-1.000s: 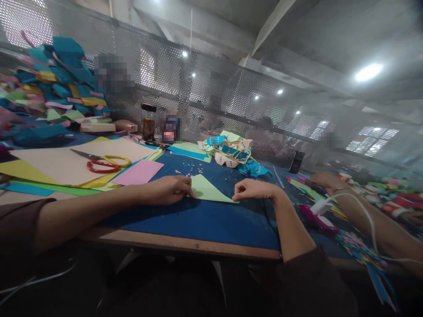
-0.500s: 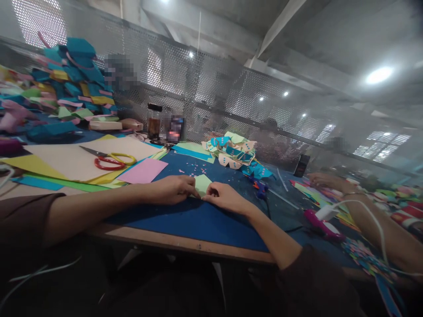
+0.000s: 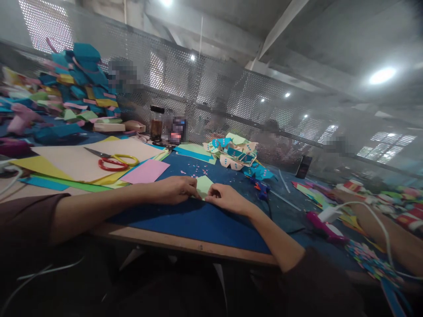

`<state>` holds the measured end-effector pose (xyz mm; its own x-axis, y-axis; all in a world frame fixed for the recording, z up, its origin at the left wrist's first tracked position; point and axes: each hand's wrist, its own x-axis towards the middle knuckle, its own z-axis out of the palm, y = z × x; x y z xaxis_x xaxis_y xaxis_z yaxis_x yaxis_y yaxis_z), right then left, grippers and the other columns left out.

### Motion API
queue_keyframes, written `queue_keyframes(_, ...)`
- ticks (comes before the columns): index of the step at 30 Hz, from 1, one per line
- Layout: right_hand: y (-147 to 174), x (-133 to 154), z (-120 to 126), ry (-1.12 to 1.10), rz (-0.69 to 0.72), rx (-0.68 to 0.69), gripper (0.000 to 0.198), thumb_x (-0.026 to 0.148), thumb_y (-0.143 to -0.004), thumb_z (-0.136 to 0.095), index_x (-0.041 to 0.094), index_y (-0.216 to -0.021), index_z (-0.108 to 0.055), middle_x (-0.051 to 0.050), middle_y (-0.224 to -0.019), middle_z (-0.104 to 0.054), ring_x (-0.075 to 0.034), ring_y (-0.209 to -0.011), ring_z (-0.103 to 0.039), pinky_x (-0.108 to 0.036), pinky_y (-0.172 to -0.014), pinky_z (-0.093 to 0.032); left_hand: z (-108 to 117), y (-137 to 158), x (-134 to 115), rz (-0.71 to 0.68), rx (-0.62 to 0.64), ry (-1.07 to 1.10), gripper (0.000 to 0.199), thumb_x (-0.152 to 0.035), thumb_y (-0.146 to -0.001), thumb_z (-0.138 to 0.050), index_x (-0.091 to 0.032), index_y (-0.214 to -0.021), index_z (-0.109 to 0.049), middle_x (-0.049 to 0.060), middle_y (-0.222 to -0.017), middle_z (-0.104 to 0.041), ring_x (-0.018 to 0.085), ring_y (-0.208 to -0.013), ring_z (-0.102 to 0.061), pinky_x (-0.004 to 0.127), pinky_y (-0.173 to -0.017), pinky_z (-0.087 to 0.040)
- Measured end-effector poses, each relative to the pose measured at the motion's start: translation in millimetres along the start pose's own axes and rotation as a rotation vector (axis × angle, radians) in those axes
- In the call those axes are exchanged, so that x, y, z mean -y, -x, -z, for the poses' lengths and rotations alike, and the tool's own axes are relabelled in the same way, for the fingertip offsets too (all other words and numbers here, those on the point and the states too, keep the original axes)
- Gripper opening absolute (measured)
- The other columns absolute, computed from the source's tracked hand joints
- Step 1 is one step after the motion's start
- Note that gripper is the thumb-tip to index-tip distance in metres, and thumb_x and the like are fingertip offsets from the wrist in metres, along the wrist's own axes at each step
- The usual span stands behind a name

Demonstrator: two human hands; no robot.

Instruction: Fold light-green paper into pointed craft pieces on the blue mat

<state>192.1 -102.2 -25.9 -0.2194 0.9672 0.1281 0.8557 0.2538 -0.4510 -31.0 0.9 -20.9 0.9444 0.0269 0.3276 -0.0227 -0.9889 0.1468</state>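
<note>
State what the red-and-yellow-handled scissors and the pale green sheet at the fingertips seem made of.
Scissors: pointed, dull grey blades, probably metal; smooth, faintly glossy handles, perhaps plastic. Pale green sheet: likely matte paper or thin card, crisp-edged, shineless.

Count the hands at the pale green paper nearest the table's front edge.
2: the left hand at the paper's left, the right hand at its right; some fingers are hidden.

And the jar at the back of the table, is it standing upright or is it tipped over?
Upright: the jar stands on its base, with its dark lid at the top.
</note>
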Motion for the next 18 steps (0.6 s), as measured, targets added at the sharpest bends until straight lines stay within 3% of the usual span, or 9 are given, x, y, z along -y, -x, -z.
queue_keyframes(9, 4.4, -0.2, 0.5, 0.061, 0.145, -0.058, 0.009, 0.027, -0.089, -0.064, 0.018, -0.089, -0.066, -0.002, -0.083, -0.064, -0.014, -0.074, -0.055, -0.026, -0.069, -0.039, 2.4, 0.2, 5.8, 0.025, 0.006, 0.092, 0.043, 0.003, -0.078, -0.047, -0.023, -0.098, -0.075, 0.004, -0.1, -0.069, 0.015, -0.092, -0.065, 0.024, -0.082, -0.049)
queue_keyframes(18, 5.8, 0.8, 1.5, 0.124, 0.191, -0.084, 0.007, 0.026, -0.089, -0.065, 0.019, -0.088, -0.067, -0.001, -0.084, -0.063, -0.014, -0.076, -0.055, -0.027, -0.073, -0.041, 5.7, -0.6, 2.6, 0.045, -0.002, 0.107, 0.036, 0.001, -0.081, -0.049, -0.022, -0.093, -0.074, 0.004, -0.097, -0.069, 0.015, -0.089, -0.066, 0.025, -0.081, -0.048)
